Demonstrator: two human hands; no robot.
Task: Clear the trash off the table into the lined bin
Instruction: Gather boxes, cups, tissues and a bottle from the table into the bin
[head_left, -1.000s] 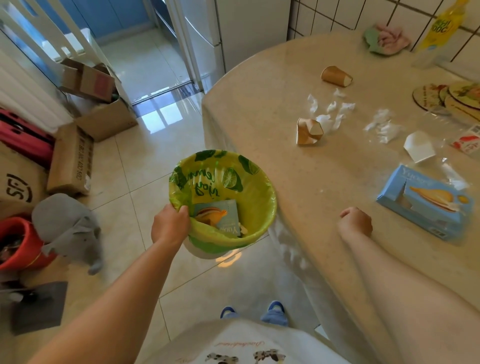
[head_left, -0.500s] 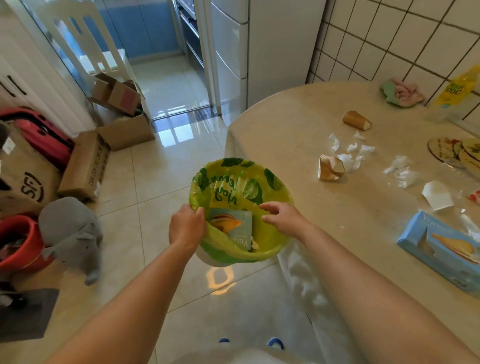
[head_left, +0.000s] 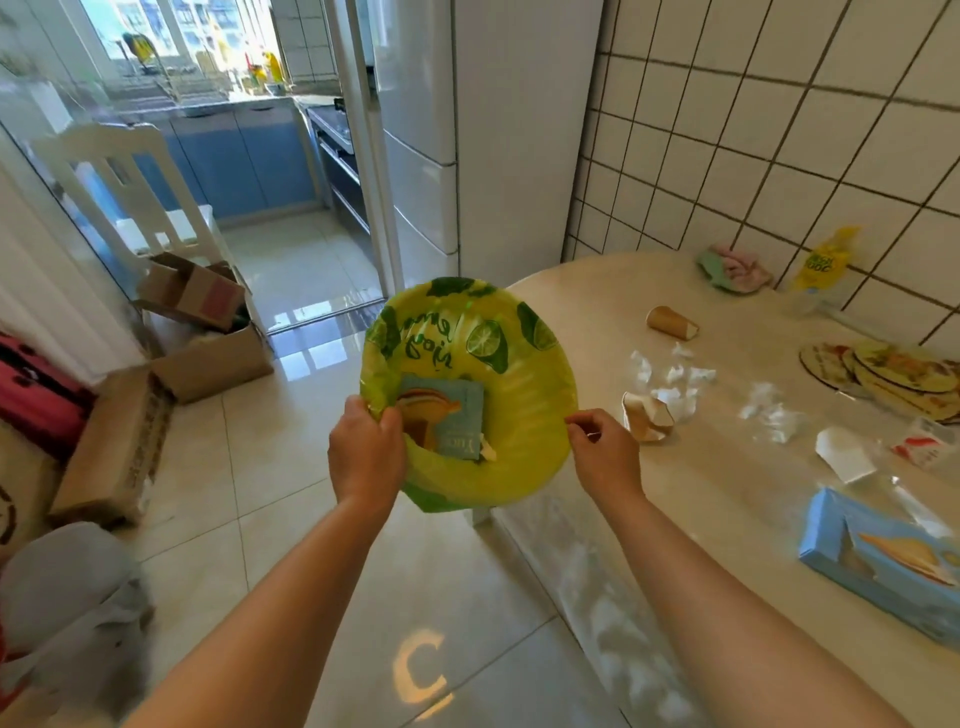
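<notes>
I hold the bin (head_left: 519, 415), lined with a yellow-green lime-print bag, in the air beside the table's left edge. My left hand (head_left: 366, 452) grips its near-left rim. My right hand (head_left: 602, 449) pinches the liner at the right rim. A blue snack box (head_left: 444, 423) lies inside the bin. On the beige table (head_left: 727, 519) sit a crushed paper cup (head_left: 644, 415), another paper cup (head_left: 670, 321) on its side, torn white tissue scraps (head_left: 675, 376), more scraps (head_left: 769, 408), a white paper piece (head_left: 844, 452) and a blue box (head_left: 883, 561).
Round placemats (head_left: 893, 374), a yellow-labelled bottle (head_left: 823, 270), a pink-green cloth (head_left: 732, 267) and a red-white packet (head_left: 922, 447) lie near the tiled wall. Cardboard boxes (head_left: 202, 332), a red suitcase (head_left: 36, 395) and a grey bag (head_left: 72, 597) crowd the floor left. A fridge (head_left: 467, 140) stands behind.
My right hand left the table and took the bin's right rim. The bin rose and moved toward the table while my view tilted up.
</notes>
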